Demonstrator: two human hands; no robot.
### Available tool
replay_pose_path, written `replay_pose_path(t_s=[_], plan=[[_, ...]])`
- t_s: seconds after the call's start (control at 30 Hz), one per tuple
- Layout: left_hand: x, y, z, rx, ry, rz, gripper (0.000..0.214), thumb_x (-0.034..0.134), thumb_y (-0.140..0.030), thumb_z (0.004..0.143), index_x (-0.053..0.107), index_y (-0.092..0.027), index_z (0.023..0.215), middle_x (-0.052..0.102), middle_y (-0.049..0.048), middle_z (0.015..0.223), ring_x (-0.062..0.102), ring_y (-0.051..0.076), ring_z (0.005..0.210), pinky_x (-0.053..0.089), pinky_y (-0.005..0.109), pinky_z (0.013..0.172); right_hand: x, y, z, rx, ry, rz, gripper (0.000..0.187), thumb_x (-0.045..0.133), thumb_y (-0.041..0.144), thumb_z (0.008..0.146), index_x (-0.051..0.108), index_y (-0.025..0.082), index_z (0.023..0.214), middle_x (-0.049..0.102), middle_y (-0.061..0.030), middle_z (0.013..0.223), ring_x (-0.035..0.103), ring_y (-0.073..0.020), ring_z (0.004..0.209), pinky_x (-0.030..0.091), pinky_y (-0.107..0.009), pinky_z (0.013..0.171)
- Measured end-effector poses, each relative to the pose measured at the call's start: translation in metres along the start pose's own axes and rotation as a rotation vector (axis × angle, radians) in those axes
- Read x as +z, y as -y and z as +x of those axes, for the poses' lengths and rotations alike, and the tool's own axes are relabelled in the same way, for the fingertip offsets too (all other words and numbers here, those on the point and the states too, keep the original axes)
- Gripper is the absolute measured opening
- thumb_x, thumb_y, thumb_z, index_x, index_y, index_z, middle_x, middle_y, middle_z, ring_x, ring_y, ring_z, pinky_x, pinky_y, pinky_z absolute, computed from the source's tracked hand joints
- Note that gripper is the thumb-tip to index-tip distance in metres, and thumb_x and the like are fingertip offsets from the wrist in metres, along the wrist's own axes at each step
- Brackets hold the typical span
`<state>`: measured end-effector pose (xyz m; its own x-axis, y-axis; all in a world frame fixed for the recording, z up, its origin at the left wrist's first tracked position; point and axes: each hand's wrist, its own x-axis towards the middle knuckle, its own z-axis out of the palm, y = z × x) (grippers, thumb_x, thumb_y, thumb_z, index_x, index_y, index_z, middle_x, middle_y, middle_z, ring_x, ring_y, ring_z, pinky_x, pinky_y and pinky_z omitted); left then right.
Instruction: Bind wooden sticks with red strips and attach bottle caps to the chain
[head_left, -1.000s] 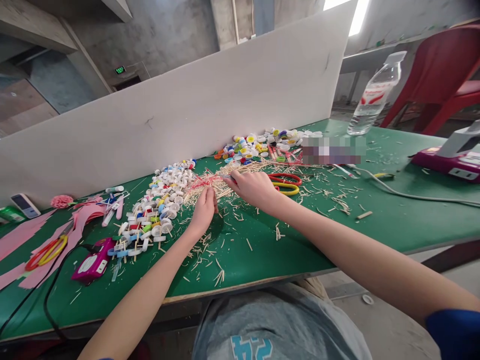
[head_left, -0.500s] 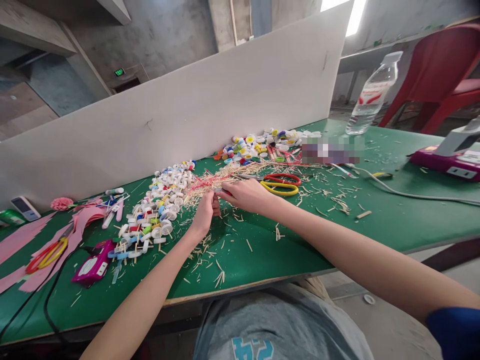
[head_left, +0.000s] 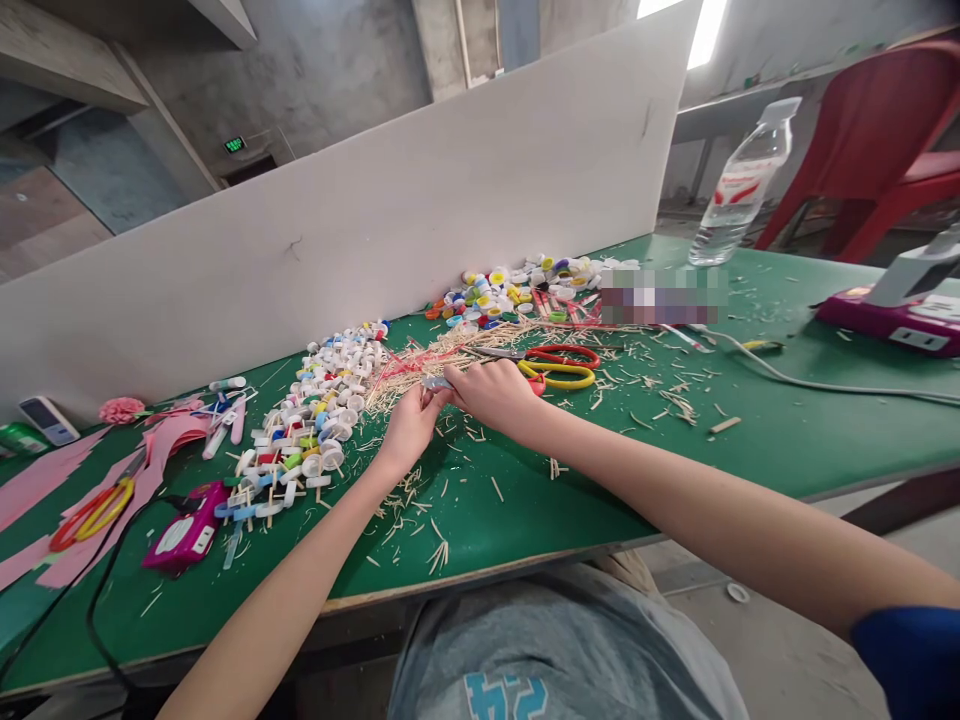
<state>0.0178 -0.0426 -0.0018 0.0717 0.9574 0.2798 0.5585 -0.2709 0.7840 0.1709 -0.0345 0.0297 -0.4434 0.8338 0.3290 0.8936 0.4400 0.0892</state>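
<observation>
My left hand (head_left: pixel 407 428) and my right hand (head_left: pixel 493 392) meet over the green table (head_left: pixel 675 470), both pinched together on a small pale object (head_left: pixel 433 383) I cannot name, possibly a cap with a stick. Just beyond them lies a heap of thin wooden sticks (head_left: pixel 442 358) with red strands in it. Left of the hands sits a pile of mostly white bottle caps (head_left: pixel 322 410), some joined by sticks. Red and yellow scissors (head_left: pixel 559 366) lie right beside my right hand.
A white board (head_left: pixel 390 200) stands along the table's back. Coloured caps (head_left: pixel 517 288) are heaped against it. A water bottle (head_left: pixel 735 195), a purple glue gun base (head_left: pixel 892 320) with cable, a second purple device (head_left: pixel 187 530), pink paper strips (head_left: pixel 67 490) and more scissors (head_left: pixel 94 505) lie around.
My right hand drew back from the stick heap toward my left hand, and both now pinch the same small object. The scissors it covered show fully.
</observation>
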Motion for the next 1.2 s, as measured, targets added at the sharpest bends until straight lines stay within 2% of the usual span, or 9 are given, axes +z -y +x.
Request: replay_pose_path(t_s=[0.13,0.27,0.37,0.53,0.73,0.87,1.2], plan=[[0.004,-0.004,-0.002,0.070,-0.069,0.110,0.043,0.052,-0.047,0.085,0.028,-0.021,0.062,0.030,-0.0068,0.052,0.025,0.010,0.050,0.020,0.025,0.051,-0.004,-0.005,0.002,0.142,-0.034,0.033,0.050,0.017,0.042,0.099,0.057,0.012,0.107,0.067,-0.0159,0.082,0.064,-0.0242,0.075,0.028,-0.029,0.059],[0.001,-0.002,-0.001,0.059,-0.074,0.032,0.036,0.041,-0.051,0.090,0.036,-0.021,0.070,0.036,-0.0045,0.059,0.034,0.011,0.053,0.025,0.026,0.053,-0.004,-0.017,0.006,0.175,-0.110,0.078,0.056,0.017,0.052,0.097,0.057,0.014,0.108,0.067,-0.0117,0.075,0.062,-0.0229,0.068,0.027,-0.028,0.057],[-0.001,0.005,0.001,0.034,-0.049,-0.046,0.038,0.033,-0.055,0.091,0.042,-0.021,0.077,0.041,-0.0020,0.064,0.039,0.012,0.056,0.029,0.026,0.054,-0.003,-0.018,0.005,0.109,-0.103,0.118,0.055,0.019,0.054,0.096,0.056,0.016,0.107,0.068,-0.0101,0.076,0.061,-0.0206,0.067,0.026,-0.027,0.057],[0.004,0.014,0.005,0.019,-0.018,-0.196,0.038,0.040,-0.057,0.088,0.042,-0.021,0.077,0.042,-0.0025,0.064,0.039,0.011,0.052,0.034,0.025,0.051,-0.001,-0.010,0.003,-0.049,-0.055,0.147,0.051,0.019,0.052,0.097,0.056,0.017,0.103,0.068,-0.0093,0.079,0.060,-0.0185,0.069,0.023,-0.027,0.056],[0.002,0.007,0.003,-0.031,0.020,-0.318,0.033,0.046,-0.051,0.088,0.039,-0.021,0.075,0.036,-0.0040,0.062,0.036,0.009,0.050,0.035,0.023,0.048,0.004,-0.012,0.002,-0.099,-0.034,0.158,0.050,0.020,0.051,0.097,0.056,0.017,0.103,0.069,-0.0083,0.082,0.060,-0.0174,0.067,0.022,-0.026,0.054],[0.002,0.002,0.001,-0.051,0.082,-0.422,0.035,0.048,-0.053,0.086,0.037,-0.021,0.077,0.033,-0.0053,0.062,0.035,0.008,0.050,0.034,0.022,0.047,0.005,-0.015,0.002,-0.129,-0.040,0.189,0.046,0.022,0.048,0.097,0.056,0.018,0.102,0.068,-0.0065,0.079,0.057,-0.0148,0.063,0.020,-0.026,0.053],[0.005,0.006,0.000,-0.030,0.098,-0.376,0.046,0.050,-0.064,0.079,0.040,-0.020,0.081,0.037,-0.0070,0.060,0.040,0.007,0.049,0.035,0.021,0.048,0.007,-0.021,0.005,-0.207,-0.009,0.222,0.044,0.025,0.049,0.096,0.057,0.020,0.100,0.068,-0.0059,0.082,0.055,-0.0138,0.063,0.021,-0.026,0.053]])
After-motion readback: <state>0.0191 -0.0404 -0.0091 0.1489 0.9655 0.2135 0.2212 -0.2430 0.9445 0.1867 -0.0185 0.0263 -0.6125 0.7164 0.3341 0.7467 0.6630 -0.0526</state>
